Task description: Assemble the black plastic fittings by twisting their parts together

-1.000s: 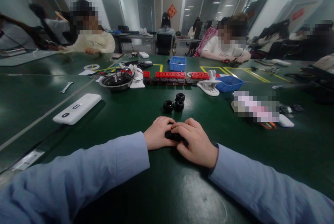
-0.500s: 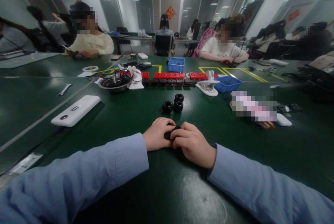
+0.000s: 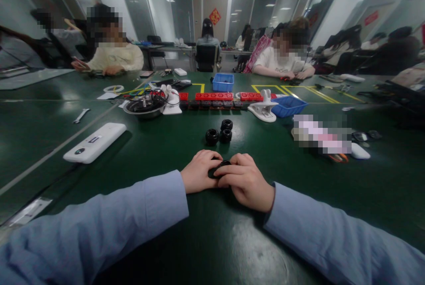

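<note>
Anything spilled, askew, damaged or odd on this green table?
Nothing stands out. The left hand and right hand are closed around a small black part; three black rings sit grouped beyond them, nothing spilled or visibly broken.

1. The left hand (image 3: 200,172) is curled, knuckles up, its heel resting down.
2. The right hand (image 3: 246,182) is curled too, its fingers (image 3: 229,171) meeting the left's.
3. The left forearm (image 3: 133,207) and right forearm (image 3: 332,232), blue-sleeved, lie flat and angle inward.

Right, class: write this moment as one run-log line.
left hand: gripping black part | right hand: gripping same part, on green table | beyond hands: three black rings, untouched
</note>
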Demonstrator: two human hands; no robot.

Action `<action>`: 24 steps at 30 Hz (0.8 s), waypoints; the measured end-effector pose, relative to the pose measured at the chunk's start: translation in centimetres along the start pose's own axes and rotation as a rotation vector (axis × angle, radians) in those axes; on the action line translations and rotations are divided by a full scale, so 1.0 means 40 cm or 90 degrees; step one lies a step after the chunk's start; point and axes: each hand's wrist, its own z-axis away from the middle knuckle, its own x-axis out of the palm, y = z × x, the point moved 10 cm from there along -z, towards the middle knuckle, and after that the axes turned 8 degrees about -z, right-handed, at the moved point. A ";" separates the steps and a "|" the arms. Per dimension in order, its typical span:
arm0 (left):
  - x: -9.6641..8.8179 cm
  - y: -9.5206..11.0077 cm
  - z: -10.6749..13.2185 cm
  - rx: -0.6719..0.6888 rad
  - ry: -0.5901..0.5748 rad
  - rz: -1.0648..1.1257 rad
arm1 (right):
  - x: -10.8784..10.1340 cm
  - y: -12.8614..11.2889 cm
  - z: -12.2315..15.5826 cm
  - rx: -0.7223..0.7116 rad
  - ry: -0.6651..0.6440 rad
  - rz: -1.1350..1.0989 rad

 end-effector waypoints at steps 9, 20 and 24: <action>-0.001 -0.002 0.003 0.012 0.011 0.015 | -0.067 0.034 -0.018 0.175 0.043 0.108; 0.001 -0.004 0.004 0.000 0.013 0.017 | -0.024 0.064 -0.014 0.266 -0.071 0.243; 0.002 -0.002 0.004 0.003 0.011 0.010 | -0.010 0.060 -0.012 0.240 -0.068 0.244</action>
